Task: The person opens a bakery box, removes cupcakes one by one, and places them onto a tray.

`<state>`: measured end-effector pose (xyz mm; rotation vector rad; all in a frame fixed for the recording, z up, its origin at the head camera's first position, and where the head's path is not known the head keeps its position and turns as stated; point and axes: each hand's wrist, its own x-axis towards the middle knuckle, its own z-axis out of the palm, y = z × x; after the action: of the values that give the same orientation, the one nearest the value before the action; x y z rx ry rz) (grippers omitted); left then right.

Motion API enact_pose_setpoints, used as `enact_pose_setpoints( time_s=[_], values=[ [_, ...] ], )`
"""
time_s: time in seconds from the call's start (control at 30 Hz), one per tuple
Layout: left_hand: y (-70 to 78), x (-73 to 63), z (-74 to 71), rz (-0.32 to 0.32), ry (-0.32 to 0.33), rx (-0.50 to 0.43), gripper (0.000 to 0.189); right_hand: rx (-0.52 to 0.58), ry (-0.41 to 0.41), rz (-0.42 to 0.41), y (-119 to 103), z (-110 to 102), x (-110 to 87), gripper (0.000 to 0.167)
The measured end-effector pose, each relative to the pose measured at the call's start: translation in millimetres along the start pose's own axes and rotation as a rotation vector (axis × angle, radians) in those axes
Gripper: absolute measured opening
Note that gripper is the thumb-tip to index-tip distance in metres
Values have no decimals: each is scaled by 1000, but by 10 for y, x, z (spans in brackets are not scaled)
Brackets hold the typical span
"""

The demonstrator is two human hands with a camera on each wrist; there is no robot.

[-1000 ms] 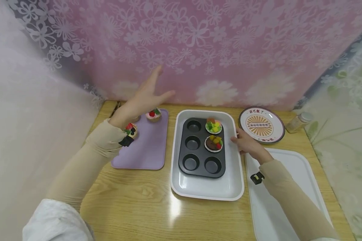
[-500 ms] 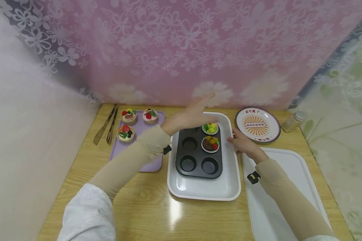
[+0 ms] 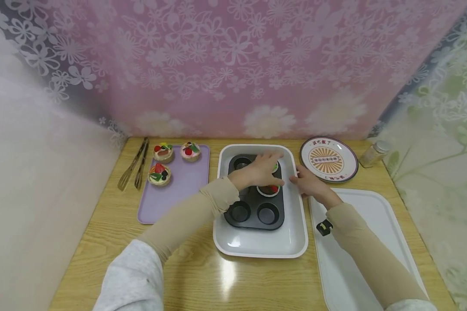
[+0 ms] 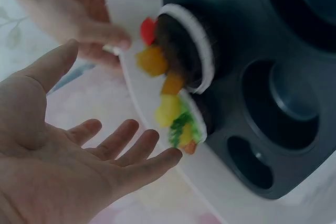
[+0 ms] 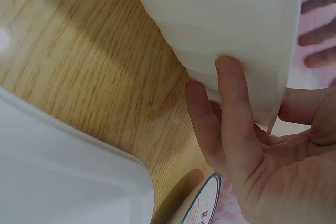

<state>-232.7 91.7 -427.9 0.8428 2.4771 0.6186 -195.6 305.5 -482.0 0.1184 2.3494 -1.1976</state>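
Note:
My left hand (image 3: 257, 172) hovers over the back of a dark muffin tin (image 3: 253, 219), its fingers spread and apart from the cakes in the left wrist view. Two toy cakes in white paper cups sit in the tin's right column. One is a chocolate cake (image 4: 181, 51) with orange and red pieces; the other, a green-and-yellow topped cake (image 4: 186, 121), lies behind it. The hand partly hides both in the head view. My right hand (image 3: 313, 185) grips the right rim of the deep white tray (image 3: 257, 249) holding the tin, thumb inside and fingers against the outer wall.
To the left lies a purple tray (image 3: 179, 203) with three fruit-topped tarts, and tongs (image 3: 133, 165) beside it. A round patterned plate (image 3: 328, 160), a small jar (image 3: 375, 154) and a flat white tray (image 3: 348, 259) are at the right.
My left hand has swept right and down from over the purple tray to above the muffin tin. My right hand keeps its grip on the white tray's rim.

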Motion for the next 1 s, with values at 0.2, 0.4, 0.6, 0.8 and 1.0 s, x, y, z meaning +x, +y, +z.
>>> enact_pose_setpoints(
  time_s=[0.2, 0.4, 0.6, 0.8, 1.0],
  values=[
    [-60, 29, 218, -32, -44, 53, 88, 12, 4, -19, -1, 12, 8, 58],
    [-32, -11, 292, -68, -60, 105, 80, 13, -3, -6, 7, 4, 20, 58],
    [-76, -35, 371, -92, -61, 159, 82, 21, -3, 1, 13, 0, 11, 57],
    [-91, -13, 459, -80, -33, 256, 70, 23, -4, -1, -3, -15, -13, 56],
    [-70, 5, 496, -77, -21, 289, 69, 24, -3, -9, -13, -9, -25, 57]
  ],
)
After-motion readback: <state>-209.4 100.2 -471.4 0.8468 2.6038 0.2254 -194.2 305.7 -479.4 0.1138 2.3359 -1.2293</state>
